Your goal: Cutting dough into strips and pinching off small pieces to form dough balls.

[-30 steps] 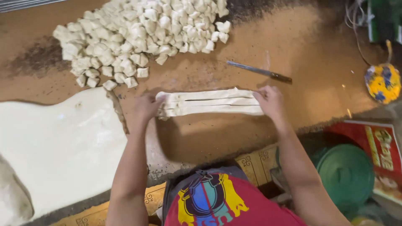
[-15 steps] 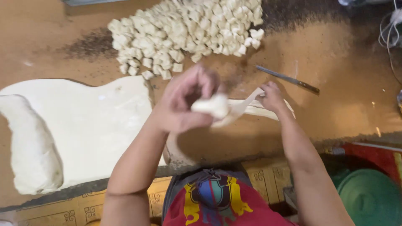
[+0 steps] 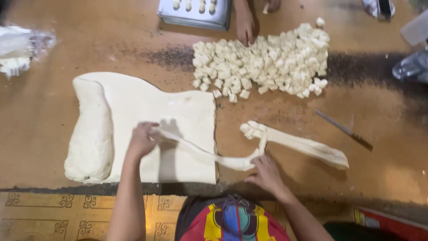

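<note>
My left hand (image 3: 141,140) grips one end of a long pale dough strip (image 3: 200,154) and holds it over the flat dough sheet (image 3: 147,116). My right hand (image 3: 266,172) pinches the same strip near the sheet's right edge. More dough strips (image 3: 298,145) lie bunched on the brown table to the right of my right hand. A thick rolled edge (image 3: 89,134) runs down the sheet's left side.
A heap of cut dough cubes (image 3: 267,60) lies at the back, with another person's hand (image 3: 244,27) touching it. A metal tray (image 3: 196,11) holds dough pieces. A knife (image 3: 344,130) lies to the right. A plastic bag (image 3: 22,49) sits far left.
My left hand has pulled a strip leftward over the dough sheet, stretching it out. My right hand has dropped to the table edge. The view has shifted left and back.
</note>
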